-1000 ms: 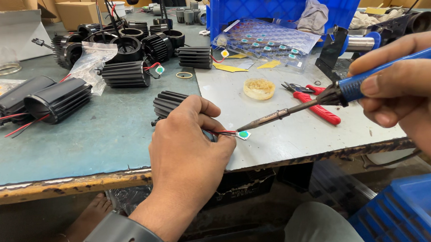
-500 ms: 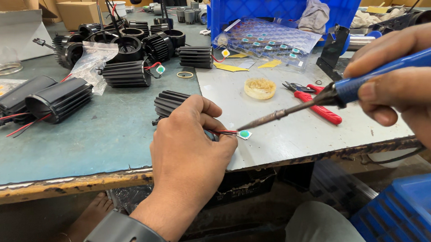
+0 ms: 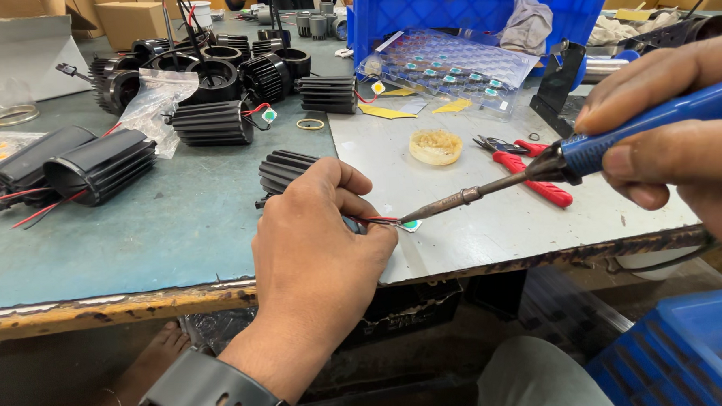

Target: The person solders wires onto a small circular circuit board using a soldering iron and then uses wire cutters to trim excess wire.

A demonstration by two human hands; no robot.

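Head view: you work at a worn green workbench (image 3: 135, 237) with a grey metal sheet (image 3: 500, 221) on its right.
Your left hand (image 3: 315, 262) pinches the wires beside the small LED chip (image 3: 411, 224) near the bench's near edge; your right hand (image 3: 682, 132) grips the blue soldering iron (image 3: 586, 152), tip touching the chip. Black finned housings (image 3: 211, 124) crowd the far left.

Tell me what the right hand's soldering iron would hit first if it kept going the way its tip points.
The right hand aims the soldering iron leftward and down. Its tip is already at the small LED chip; just beyond are the red wires and the left hand's fingertips. Depth is uncertain.
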